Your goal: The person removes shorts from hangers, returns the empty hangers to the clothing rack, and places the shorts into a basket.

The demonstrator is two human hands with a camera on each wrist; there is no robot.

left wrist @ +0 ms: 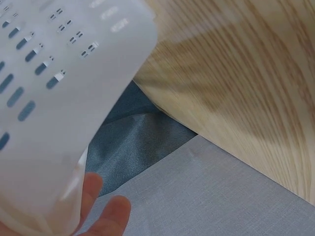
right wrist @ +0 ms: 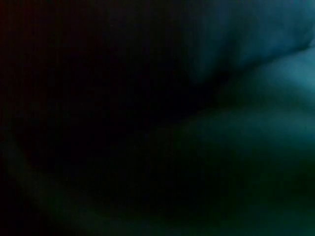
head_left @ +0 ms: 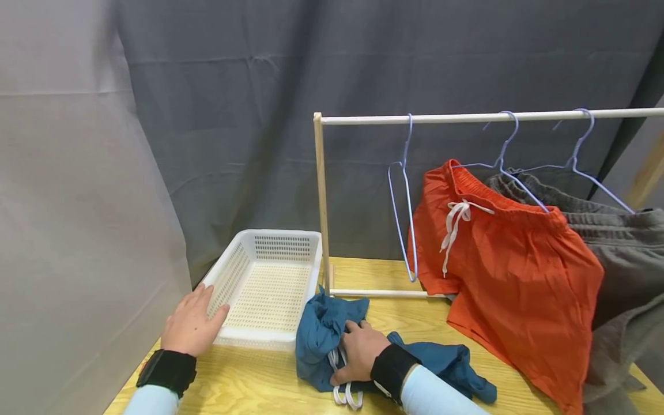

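On the left, my left hand (head_left: 191,323) rests on the near left corner of a white perforated plastic basket (head_left: 270,337), thumb spread from the fingers. The left wrist view shows fingertips (left wrist: 117,210) beside the basket's outer wall (left wrist: 98,83). My right hand (head_left: 363,351) grips crumpled blue shorts (head_left: 316,328) with white drawstrings, lying on the table just right of the basket. Bent fingers and thumb press into the cloth, partly hiding it. The right wrist view is too dark and blurred to show the grip.
A wooden rack with a white rail (head_left: 363,120) stands behind. On it hang a bare lilac hanger (head_left: 407,213), orange-red shorts (head_left: 519,276) and grey shorts (head_left: 622,253). Grey curtain (head_left: 233,115) backs the wooden table (head_left: 249,380); pale cloth (head_left: 78,230) borders the left.
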